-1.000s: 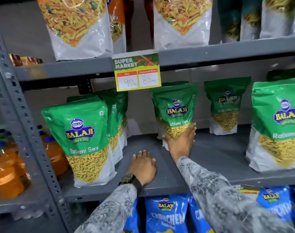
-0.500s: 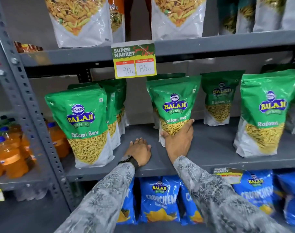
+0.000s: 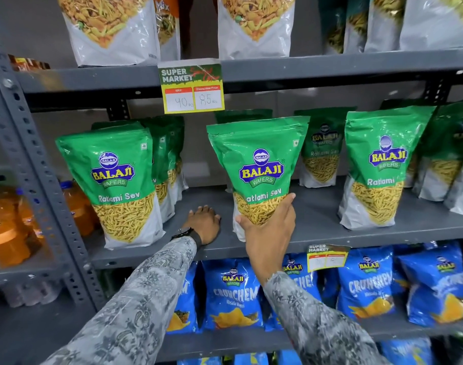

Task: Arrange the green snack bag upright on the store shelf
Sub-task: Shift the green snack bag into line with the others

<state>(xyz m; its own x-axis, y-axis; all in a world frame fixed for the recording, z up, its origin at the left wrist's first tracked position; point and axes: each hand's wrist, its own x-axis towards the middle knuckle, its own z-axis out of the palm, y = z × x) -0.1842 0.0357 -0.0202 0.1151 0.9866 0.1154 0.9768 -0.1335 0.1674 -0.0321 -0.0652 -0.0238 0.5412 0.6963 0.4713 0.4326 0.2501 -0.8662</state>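
A green Balaji Ratlami Sev snack bag (image 3: 259,159) stands upright near the front of the grey middle shelf (image 3: 317,233). My right hand (image 3: 271,227) grips its lower front, thumb on the left side and fingers wrapped round the right. My left hand (image 3: 205,223) lies palm down on the bare shelf just left of the bag, fingers slightly curled, holding nothing. A dark watch sits on that wrist.
More green bags stand on the same shelf: a front one at left (image 3: 114,180) with others behind it, one at right (image 3: 380,167), several at the back. Blue Crunchem bags (image 3: 234,293) fill the shelf below. A price tag (image 3: 192,86) hangs overhead. Orange bottles (image 3: 6,233) stand far left.
My right hand has drawn the green bag forward from the back toward the shelf's front edge. My left hand has stayed flat on the shelf.
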